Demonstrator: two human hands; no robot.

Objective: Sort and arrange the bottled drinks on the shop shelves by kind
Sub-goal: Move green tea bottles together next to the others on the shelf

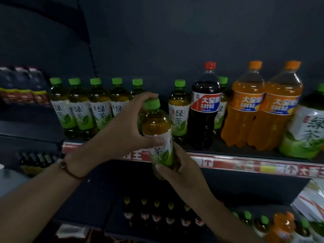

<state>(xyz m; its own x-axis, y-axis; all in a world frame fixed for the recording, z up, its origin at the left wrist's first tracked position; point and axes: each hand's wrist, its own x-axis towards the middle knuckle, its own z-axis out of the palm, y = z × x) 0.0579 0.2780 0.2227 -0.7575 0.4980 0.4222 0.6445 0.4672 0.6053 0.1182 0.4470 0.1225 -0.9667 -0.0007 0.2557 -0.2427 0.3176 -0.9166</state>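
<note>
While we look forward and down from head height at a dark shop shelf (245,156) edged with a red and white price strip, both of our hands are clamped on one small green-capped bottle of amber green tea (157,134) with a white and green label. We hold this bottle in front of the shelf edge, tilted slightly, not resting on anything. Our left hand (126,127), with a thin red cord bracelet (70,171) at the wrist, wraps the bottle's upper part, fingers curled up by the cap and thumb across the label. Our right hand (177,165) grips the bottle's lower part from below and the right. On the shelf behind stands a row of matching small green tea bottles (82,106) to the left, upright and close together. Just right of the held bottle stands another small green tea bottle (178,109), then a tall dark cola bottle with a red cap and a red, white and blue label (205,106), with one more green-capped bottle partly hidden behind it. Further right stand two large orange soda bottles with orange caps (263,106), touching side by side, and a large green tea bottle (305,130) at the frame's edge. Lower shelves hold more bottles, too dim and blurred to identify.
</note>
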